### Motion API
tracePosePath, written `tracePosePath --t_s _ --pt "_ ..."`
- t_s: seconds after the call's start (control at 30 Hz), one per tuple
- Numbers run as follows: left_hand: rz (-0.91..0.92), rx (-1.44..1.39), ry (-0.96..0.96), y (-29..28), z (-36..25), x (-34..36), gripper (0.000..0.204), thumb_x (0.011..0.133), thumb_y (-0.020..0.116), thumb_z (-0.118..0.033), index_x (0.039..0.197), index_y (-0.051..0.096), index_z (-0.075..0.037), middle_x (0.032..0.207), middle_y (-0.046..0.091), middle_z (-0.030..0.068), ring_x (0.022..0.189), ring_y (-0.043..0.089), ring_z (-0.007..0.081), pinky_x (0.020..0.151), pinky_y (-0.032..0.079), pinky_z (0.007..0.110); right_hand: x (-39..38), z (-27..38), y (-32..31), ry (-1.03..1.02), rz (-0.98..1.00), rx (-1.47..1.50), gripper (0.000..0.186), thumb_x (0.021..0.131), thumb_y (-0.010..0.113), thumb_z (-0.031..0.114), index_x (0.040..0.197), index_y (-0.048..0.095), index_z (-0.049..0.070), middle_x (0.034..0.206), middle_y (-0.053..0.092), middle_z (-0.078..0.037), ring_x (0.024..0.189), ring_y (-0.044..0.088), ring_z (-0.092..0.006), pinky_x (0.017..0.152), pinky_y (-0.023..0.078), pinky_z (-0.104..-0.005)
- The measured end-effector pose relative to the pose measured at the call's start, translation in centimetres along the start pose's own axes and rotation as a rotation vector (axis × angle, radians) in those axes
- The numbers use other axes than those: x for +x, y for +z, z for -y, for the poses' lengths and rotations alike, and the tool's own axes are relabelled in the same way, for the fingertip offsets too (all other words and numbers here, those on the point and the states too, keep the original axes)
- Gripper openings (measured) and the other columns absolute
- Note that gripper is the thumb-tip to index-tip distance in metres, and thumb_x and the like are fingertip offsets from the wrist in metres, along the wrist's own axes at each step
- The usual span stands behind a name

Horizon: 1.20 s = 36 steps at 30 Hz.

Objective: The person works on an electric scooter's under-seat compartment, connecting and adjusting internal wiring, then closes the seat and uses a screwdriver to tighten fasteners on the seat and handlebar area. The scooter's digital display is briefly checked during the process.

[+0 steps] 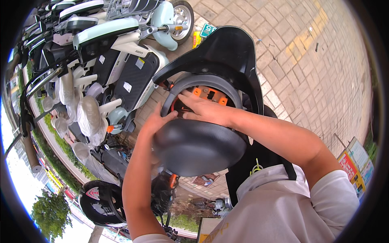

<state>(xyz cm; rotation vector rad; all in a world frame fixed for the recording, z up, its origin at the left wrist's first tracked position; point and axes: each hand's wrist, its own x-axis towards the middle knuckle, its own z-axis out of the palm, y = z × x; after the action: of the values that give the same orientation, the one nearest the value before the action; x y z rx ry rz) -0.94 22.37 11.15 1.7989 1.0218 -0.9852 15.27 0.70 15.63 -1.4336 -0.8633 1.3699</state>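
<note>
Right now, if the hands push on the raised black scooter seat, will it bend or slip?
The black seat looks thickly padded, so it would probably dent slightly, not flop. Its smooth, shiny skin may be slippery. The left hand and right hand rest at its edge.

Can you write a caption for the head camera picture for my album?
Both hands, left hand and right hand, reach under a black scooter's lifted seat.

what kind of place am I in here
Probably an outdoor pavement in front of an electric scooter shop or repair spot: brick paving, a row of parked scooters, and both hands, left hand and right hand, in an open black scooter body.
</note>
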Motion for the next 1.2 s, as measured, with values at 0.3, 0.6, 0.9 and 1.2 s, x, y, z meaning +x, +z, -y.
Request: tracePosePath --t_s 0.3,0.6,0.9,1.2 --pt "0.098 -0.284 -0.134 -0.2 -0.3 -2.5 0.101 0.082 0.074 -0.052 0.155 0.023 -0.005 0.141 0.048 0.0264 0.128 0.051 0.0328 0.105 0.041 0.037 1.2 -0.7 0.1 0.203 0.253 -0.164 0.079 0.096 0.046 0.042 0.143 0.023 -0.018 0.154 0.021 -0.032 0.137 0.036 -0.0429 0.115 0.031 -0.0413" --pt "-0.013 0.081 -0.049 -0.1 -1.6 -1.9 0.093 0.081 0.07 -0.053 0.151 0.032 -0.005 0.135 0.053 0.029 0.125 0.055 0.0371 0.102 0.043 0.039 0.0 -3.0 3.0 0.213 -0.016 0.238 0.064 0.098 0.047 0.04 0.131 0.042 -0.015 0.135 0.047 -0.032 0.125 0.05 -0.041 0.107 0.037 -0.0453" --pt "-0.157 0.286 0.182 -0.4 -2.9 -1.9 0.078 0.078 0.072 -0.04 0.144 0.044 -0.007 0.104 0.066 0.0255 0.097 0.065 0.0375 0.087 0.05 0.043 0.3 -4.3 4.3 0.129 -0.36 0.266 0.044 0.093 0.055 0.025 0.119 0.051 -0.01 0.113 0.06 -0.032 0.109 0.058 -0.0447 0.098 0.043 -0.0448" --pt "-0.161 0.334 0.226 -0.2 -2.7 -1.5 0.073 0.078 0.075 -0.034 0.14 0.047 -0.008 0.08 0.064 0.0154 0.075 0.062 0.0275 0.071 0.049 0.038 1.7 -5.2 4.6 0.072 -0.336 0.196 0.062 0.094 0.051 0.034 0.136 0.036 -0.008 0.105 0.061 -0.036 0.103 0.059 -0.0474 0.094 0.045 -0.0472"
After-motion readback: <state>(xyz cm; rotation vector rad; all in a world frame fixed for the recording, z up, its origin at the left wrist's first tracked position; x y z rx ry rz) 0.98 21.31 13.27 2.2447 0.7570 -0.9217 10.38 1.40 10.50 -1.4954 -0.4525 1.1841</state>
